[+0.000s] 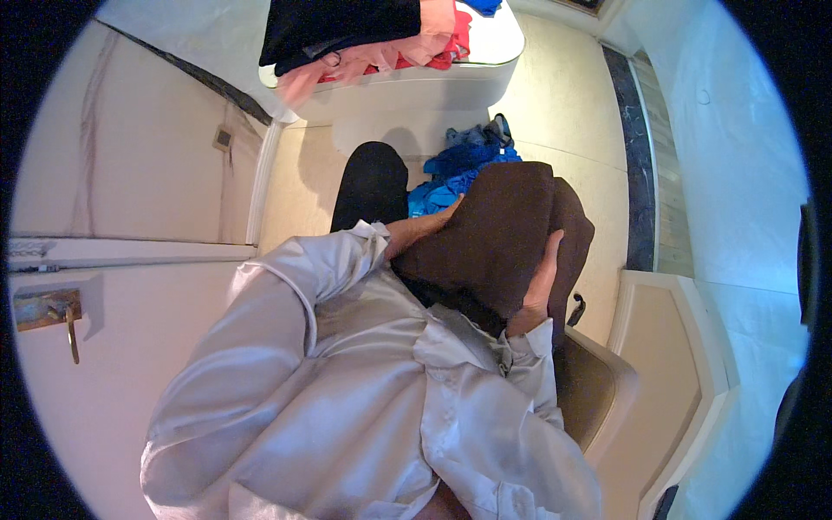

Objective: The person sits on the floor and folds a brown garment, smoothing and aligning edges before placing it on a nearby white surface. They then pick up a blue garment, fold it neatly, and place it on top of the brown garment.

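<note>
A folded dark brown garment (490,238) lies across my lap, mostly over the right thigh; its exact kind does not show. My left hand (433,227) holds its left side, with the fingers mostly hidden behind the cloth. At the right side, my right hand (542,277) grips the folded layers, its upper part showing against the brown fabric. Beyond the garment, a heap of blue clothes (459,178) sits low, by the foot of the white table.
A white round-cornered table (498,74) ahead carries a black garment (338,30) and pink and red clothes (381,59). To the left stands a door with a metal handle (71,329). A brown chair (598,381) and a pale panel (663,347) are at the right.
</note>
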### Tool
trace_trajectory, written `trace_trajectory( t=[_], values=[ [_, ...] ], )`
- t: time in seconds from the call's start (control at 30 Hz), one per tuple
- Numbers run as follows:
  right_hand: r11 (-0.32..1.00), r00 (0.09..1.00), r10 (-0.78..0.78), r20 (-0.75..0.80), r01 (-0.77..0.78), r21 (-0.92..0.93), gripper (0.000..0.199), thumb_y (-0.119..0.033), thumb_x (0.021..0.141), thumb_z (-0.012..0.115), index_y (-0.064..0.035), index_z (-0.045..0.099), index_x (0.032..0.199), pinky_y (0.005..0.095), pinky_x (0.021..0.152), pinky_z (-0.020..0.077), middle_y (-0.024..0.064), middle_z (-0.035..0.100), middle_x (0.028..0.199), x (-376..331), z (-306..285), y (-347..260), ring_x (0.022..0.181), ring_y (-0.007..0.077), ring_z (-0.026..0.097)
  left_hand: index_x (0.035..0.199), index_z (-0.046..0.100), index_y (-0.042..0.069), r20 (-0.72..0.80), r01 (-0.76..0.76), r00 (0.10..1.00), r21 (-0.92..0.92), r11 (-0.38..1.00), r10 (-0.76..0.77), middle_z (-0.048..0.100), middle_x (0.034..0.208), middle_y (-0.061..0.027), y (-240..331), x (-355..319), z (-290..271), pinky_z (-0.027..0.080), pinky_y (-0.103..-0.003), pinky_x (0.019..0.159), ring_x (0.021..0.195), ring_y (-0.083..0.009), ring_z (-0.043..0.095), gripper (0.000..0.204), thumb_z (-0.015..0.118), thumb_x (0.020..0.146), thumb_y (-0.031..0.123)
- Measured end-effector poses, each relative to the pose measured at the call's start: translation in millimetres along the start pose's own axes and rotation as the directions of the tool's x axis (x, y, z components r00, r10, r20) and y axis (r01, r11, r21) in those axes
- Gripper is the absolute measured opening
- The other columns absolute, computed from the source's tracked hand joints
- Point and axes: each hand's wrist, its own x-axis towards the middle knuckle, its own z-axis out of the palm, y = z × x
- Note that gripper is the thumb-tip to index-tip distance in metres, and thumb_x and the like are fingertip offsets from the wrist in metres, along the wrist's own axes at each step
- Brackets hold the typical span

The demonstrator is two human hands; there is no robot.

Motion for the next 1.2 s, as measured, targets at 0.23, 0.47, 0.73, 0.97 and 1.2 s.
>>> trace_trajectory(
  t=[0.23,0.47,0.73,0.97,1.2],
  values=[
    [0.973,0.975,-0.204,-0.091,0.191,-0.13,0.072,-0.057,0.098,0.048,-0.005,0.042,0.146,0.0433,0.11,0.0392,0.0096,0.048,0.147,0,-14,-10,0.129,0.0301,0.049,0.142,0.047,0.008,-0.053,0.013,0.998,-0.33,0.944,-0.033,0.055,0.139,-0.0113,1,6,39,0.046,-0.045,0.105,0.119,-0.0276,0.058,0.053,0.055,0.098,0.037],
    [0.993,0.995,-0.095,-0.019,0.096,0.065,0.07,-0.054,0.097,0.053,-0.0063,0.041,0.147,0.0446,0.11,0.0392,0.0094,0.047,0.147,-8,-15,-17,0.13,0.0303,0.048,0.14,0.049,0.006,-0.062,-0.008,0.998,-0.432,0.902,-0.02,0.059,0.135,-0.0112,12,-27,45,0.046,-0.045,0.106,0.116,-0.0277,0.061,0.048,0.057,0.099,0.029],
    [0.997,0.996,0.072,-0.045,-0.073,-0.027,0.07,-0.052,0.096,0.055,-0.0046,0.042,0.145,0.0417,0.109,0.0415,0.0096,0.049,0.145,-32,30,-13,0.127,0.0293,0.05,0.132,0.052,0.003,-0.16,-0.393,0.92,-0.368,0.843,0.359,0.065,0.12,-0.0156,54,-109,45,0.057,-0.045,0.092,0.105,-0.03,0.067,0.051,0.068,0.084,-0.005],
    [0.957,0.934,0.255,0.251,-0.281,0.07,0.062,-0.045,0.099,0.056,-0.0034,0.044,0.143,0.0387,0.11,0.0413,0.0103,0.047,0.147,-8,20,13,0.129,0.0268,0.05,0.132,0.055,0.005,-0.336,-0.62,0.736,0.014,0.784,0.588,0.066,0.119,-0.0123,89,-154,20,0.057,-0.04,0.088,0.101,-0.0273,0.068,0.055,0.071,0.08,-0.007],
    [0.964,0.945,0.263,0.195,-0.266,-0.01,0.05,-0.026,0.094,0.067,-0.0015,0.053,0.136,0.0409,0.102,0.0492,0.0114,0.059,0.135,-2,36,26,0.118,0.0271,0.06,0.12,0.059,-0.002,-0.455,-0.545,0.745,0.006,0.838,0.488,0.069,0.105,-0.0134,72,-144,-21,0.058,-0.034,0.076,0.087,-0.0232,0.069,0.042,0.077,0.082,0.006]
  ],
)
